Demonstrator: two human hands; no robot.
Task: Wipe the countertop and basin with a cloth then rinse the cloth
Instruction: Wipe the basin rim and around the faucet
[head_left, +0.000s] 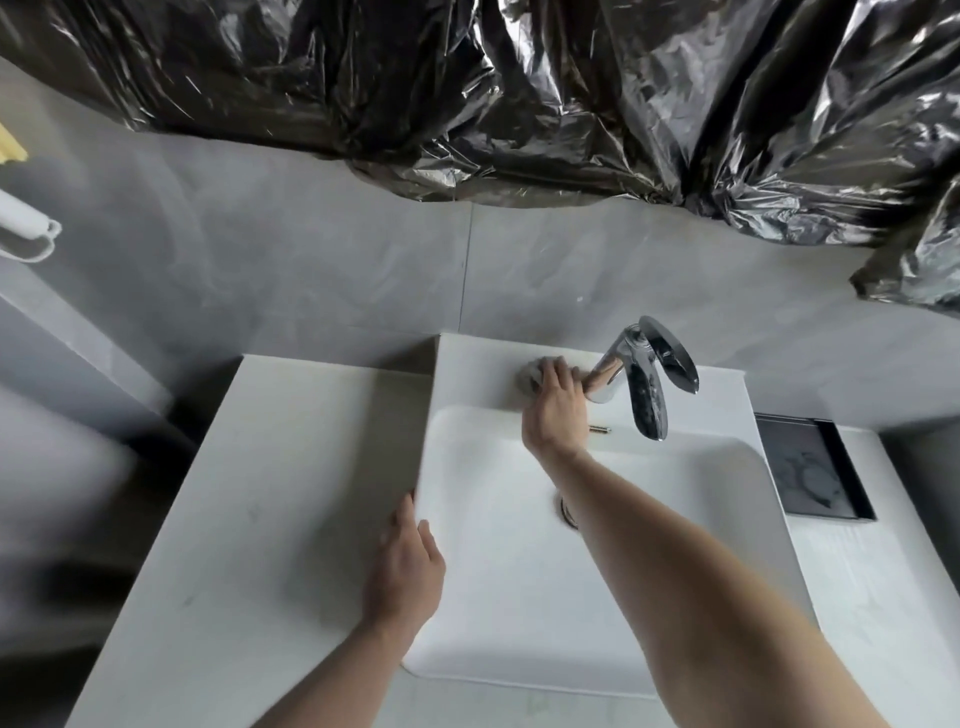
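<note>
A white rectangular basin (483, 613) sits on a white countertop (260, 493). My right hand (556, 410) reaches across the bowl and presses a grey cloth (532, 376) onto the basin's back ledge, just left of the chrome faucet (641, 382). Only the cloth's left part shows past my fingers. My left hand (408, 566) rests flat against the basin's left rim, fingers apart, holding nothing. The drain (566, 512) is partly hidden behind my right forearm.
Crinkled black plastic sheeting (571, 93) hangs over the grey wall behind the basin. A dark rectangular tray (810, 467) lies on the counter right of the basin. A white object (23, 223) juts in at the far left.
</note>
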